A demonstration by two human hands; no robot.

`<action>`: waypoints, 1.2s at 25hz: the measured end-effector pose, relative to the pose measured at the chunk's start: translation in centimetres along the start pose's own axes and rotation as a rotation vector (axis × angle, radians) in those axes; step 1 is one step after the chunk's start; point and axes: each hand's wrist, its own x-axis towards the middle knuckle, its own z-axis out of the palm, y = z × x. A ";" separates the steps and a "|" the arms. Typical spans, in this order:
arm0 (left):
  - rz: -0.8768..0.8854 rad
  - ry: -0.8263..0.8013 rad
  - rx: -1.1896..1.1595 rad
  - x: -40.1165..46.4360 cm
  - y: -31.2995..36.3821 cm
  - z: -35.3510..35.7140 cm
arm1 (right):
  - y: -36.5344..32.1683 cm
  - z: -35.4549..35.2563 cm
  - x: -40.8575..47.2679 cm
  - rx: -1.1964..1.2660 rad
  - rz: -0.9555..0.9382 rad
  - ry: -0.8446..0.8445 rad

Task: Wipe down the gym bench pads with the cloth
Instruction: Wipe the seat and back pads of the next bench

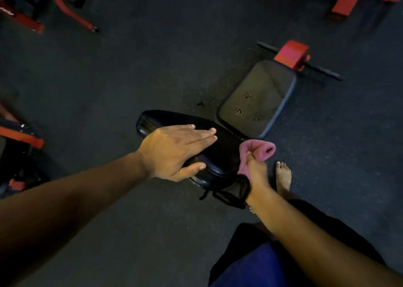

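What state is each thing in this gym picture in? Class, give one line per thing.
Left hand: flat, fingers straight, resting on the near pad.
Right hand: gripping the cloth.
Pink cloth: bunched, held beside the near pad.
Near bench pad: black, glossy.
Far bench pad: dull, surface cracked and flaking.

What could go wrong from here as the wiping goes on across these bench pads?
1. The worn far pad has cracked, flaking patches; the bunched pink cloth in the right hand could snag and lift more of the covering.
2. The left hand lies flat on the glossy black near pad; it may smudge the pad or slip if leaned on.
3. The bare foot stands close beside the bench and might get knocked.
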 end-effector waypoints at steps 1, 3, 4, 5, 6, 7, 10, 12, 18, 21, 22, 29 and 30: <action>0.007 0.005 -0.005 0.0 0.0 0.2 | 1.4 -0.3 2.4 0.069 0.063 0.010; 0.009 0.013 -0.011 0.3 -0.1 0.2 | 3.1 -1.4 4.8 0.146 0.099 0.070; 0.012 0.015 -0.008 0.3 -0.1 0.0 | 2.5 -1.4 3.4 0.148 0.100 0.100; 0.018 0.015 0.002 0.2 -0.1 -0.1 | 0.8 -0.6 0.3 0.120 0.100 0.130; 0.026 0.015 0.015 0.2 -0.1 -0.1 | 0.5 -0.2 -1.3 0.177 0.151 0.137; 0.032 0.012 0.024 0.3 -0.2 -0.2 | 0.5 0.1 -3.0 0.187 0.187 0.109; 0.036 0.017 0.024 0.6 0.0 -0.1 | 0.7 0.4 -4.2 0.218 0.169 0.129; 0.041 0.062 0.038 0.5 0.0 -0.2 | -0.4 0.6 -1.8 0.205 0.130 0.175; 0.044 0.079 0.026 0.4 0.3 -0.6 | 2.1 -0.3 -0.5 0.304 0.076 0.153; 0.044 -0.026 -0.019 0.8 0.1 -1.4 | 3.2 -0.8 -1.9 0.302 0.000 0.041; 0.045 -0.087 -0.029 1.1 0.0 -1.9 | 3.1 -1.6 -0.7 0.253 -0.020 0.049; -0.197 -0.498 -0.104 4.6 -0.3 -3.5 | 5.9 -5.3 5.2 0.289 0.020 0.158; -0.192 -0.504 -0.098 4.7 -0.2 -3.5 | 6.6 -4.1 5.8 0.284 0.038 0.118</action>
